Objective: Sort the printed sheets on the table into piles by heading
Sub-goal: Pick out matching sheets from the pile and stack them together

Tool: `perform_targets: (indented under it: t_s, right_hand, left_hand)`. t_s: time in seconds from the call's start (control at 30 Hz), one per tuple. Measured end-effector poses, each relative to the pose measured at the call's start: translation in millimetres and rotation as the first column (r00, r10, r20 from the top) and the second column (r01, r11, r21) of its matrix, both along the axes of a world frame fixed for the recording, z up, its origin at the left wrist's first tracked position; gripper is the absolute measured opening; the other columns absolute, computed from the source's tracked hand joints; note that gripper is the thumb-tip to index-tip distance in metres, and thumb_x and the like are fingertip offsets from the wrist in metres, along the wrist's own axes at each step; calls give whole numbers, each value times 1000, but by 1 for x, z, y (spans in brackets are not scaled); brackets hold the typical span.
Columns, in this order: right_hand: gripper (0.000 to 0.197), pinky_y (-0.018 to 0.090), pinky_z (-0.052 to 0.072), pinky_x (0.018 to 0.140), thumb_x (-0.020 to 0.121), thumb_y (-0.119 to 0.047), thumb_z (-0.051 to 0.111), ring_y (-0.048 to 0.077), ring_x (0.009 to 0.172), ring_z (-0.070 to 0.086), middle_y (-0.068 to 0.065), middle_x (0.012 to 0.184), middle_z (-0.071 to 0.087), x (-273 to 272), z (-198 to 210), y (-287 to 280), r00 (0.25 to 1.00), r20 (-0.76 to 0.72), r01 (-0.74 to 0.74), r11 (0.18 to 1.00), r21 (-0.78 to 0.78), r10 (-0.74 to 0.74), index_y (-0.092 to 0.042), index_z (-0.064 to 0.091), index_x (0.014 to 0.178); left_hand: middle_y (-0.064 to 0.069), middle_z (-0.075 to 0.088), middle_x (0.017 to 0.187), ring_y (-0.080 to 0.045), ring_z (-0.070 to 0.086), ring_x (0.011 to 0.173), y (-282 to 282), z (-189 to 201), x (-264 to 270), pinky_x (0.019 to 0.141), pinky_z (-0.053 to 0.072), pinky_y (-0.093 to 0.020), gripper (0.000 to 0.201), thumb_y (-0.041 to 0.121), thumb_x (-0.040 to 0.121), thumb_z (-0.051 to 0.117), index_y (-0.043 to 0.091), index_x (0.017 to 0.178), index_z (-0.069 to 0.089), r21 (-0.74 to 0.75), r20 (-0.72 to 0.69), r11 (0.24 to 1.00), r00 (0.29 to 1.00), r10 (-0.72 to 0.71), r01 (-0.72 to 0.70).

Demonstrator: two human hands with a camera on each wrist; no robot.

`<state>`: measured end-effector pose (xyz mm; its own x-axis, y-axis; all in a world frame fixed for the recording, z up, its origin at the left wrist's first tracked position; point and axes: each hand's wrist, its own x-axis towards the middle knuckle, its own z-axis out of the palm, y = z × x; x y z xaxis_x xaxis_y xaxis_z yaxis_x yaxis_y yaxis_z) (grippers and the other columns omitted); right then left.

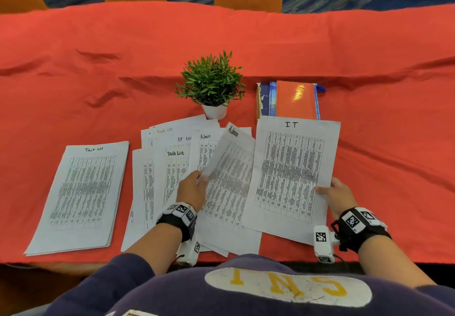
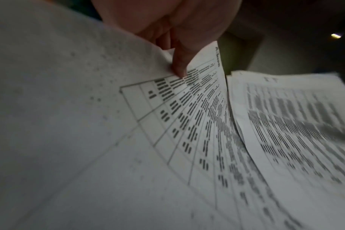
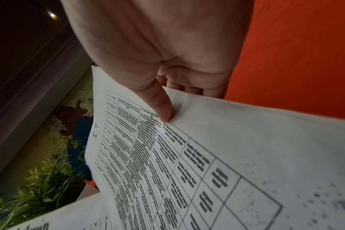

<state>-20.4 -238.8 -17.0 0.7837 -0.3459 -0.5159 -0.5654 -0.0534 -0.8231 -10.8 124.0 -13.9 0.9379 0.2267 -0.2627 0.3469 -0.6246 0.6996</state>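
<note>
Nearest the head camera, the left hand (image 1: 193, 188) pinches a blurred white printed sheet (image 1: 227, 182) lifted over loose sheets on the red-clothed worktop (image 1: 123, 69), beside a neat "Task list" pile (image 1: 81, 192). Left wrist view: thumb on that sheet's table. Right wrist view: the right hand (image 3: 167, 62) pinches the white "I.T" sheet (image 3: 187, 155).

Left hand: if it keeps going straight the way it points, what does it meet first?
Probably the Admin sheet in the loose spread just beyond the left hand, which pinches a blurred sheet. Further on stands the potted plant. Depth unclear.
</note>
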Motion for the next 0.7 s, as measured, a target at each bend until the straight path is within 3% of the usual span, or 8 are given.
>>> perform_targets:
  t_s: [0.07, 0.17, 0.33, 0.47, 0.53, 0.63, 0.7]
  right_hand:
    - [29, 52, 48, 96, 85, 6, 59, 34, 102, 64, 14, 112, 67, 2, -2, -2, 1000, -2, -1, 1000, 6, 1, -21, 63, 92]
    - [28, 53, 48, 97, 86, 6, 59, 34, 104, 64, 15, 113, 67, 3, -2, -2, 1000, -10, 1, 1000, 10, -1, -17, 63, 101]
    - [29, 53, 49, 96, 86, 4, 59, 34, 103, 65, 14, 112, 68, 4, -2, -13, 1000, -13, 10, 1000, -15, -10, -20, 66, 101]
    - [35, 52, 47, 98, 87, 7, 55, 35, 105, 63, 16, 115, 66, 7, 5, -25, 997, -2, 74, 997, -13, -74, -7, 63, 119]
    - [34, 53, 47, 98, 87, 7, 54, 36, 105, 63, 17, 115, 66, 10, 7, -32, 995, -12, 95, 995, -23, -96, -9, 65, 115]
    - [32, 53, 47, 97, 85, 6, 54, 36, 104, 63, 15, 112, 67, 17, 10, -43, 995, -25, 100, 993, -65, -102, -21, 67, 95]
    - [34, 53, 46, 98, 86, 5, 54, 37, 107, 62, 16, 115, 66, 22, 13, -49, 994, -14, 110, 990, -91, -111, -17, 66, 107]
  left_hand:
    - [-13, 67, 97, -10, 50, 60, 6, -1, 5, 51, 37, -19, 17, 11, 95, 51, 5, 106, 63, -7, -53, 999, 998, 44, -44]
    - [-10, 65, 112, -17, 56, 81, 13, 0, 9, 71, 44, -23, 25, 10, 92, 58, 5, 116, 60, -22, -134, 997, 989, 66, -69]
    - [-9, 64, 106, -21, 58, 87, 17, 5, 9, 75, 46, -27, 32, 6, 84, 69, 4, 114, 58, -163, -184, 976, 976, 113, -144]
    - [-9, 66, 98, -24, 61, 85, 21, 14, 9, 70, 49, -26, 25, 10, 87, 65, 2, 111, 65, -170, -191, 981, 980, 59, -92]
    - [-7, 65, 94, -27, 63, 90, 26, 23, 10, 75, 48, -29, 20, 14, 88, 65, 7, 106, 66, -190, -146, 976, 986, 84, -111]
    - [-9, 68, 95, -30, 65, 93, 35, 38, 13, 77, 49, -31, 11, 16, 87, 66, 12, 97, 66, -272, -86, 944, 981, 171, -188]
    - [-7, 69, 99, -24, 66, 90, 39, 49, 16, 76, 50, -30, 18, 17, 86, 68, 11, 104, 66, -353, -67, 915, 981, 185, -196]
